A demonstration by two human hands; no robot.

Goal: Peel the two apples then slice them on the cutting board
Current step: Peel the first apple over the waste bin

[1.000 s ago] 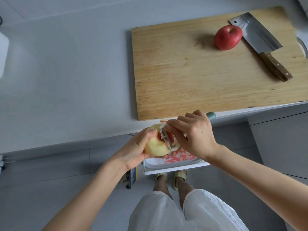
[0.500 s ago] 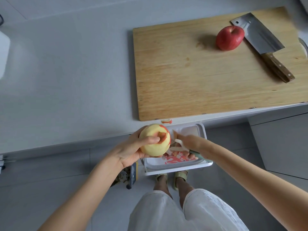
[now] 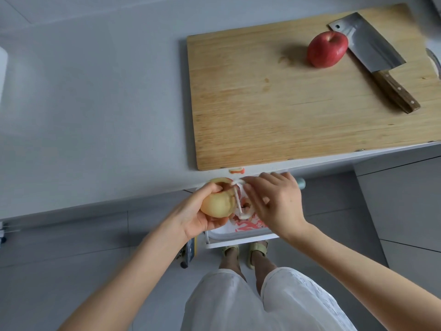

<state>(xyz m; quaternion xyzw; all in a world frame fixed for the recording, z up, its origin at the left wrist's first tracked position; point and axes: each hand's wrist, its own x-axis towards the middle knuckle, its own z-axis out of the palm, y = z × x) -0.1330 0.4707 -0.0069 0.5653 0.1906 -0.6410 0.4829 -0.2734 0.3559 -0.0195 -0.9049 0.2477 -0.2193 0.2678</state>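
Peeling looks nearly done on the first apple (image 3: 218, 203), cupped in your left hand (image 3: 193, 218) just off the tabletop's (image 3: 95, 115) near edge; your right hand (image 3: 274, 201) grips the peeler (image 3: 238, 201), so turn the remaining red skin to it.

Domestic kitchen. Grey counter (image 3: 95, 103) spans 9 to 12 o'clock. At 1 o'clock, a wooden board (image 3: 262, 103) carries a cleaver (image 3: 367, 48) and an apple (image 3: 327, 48). Cabinet fronts (image 3: 405, 199) at 3 o'clock; tiled floor (image 3: 59, 283) at 7; slippers (image 3: 258, 249) at 6.
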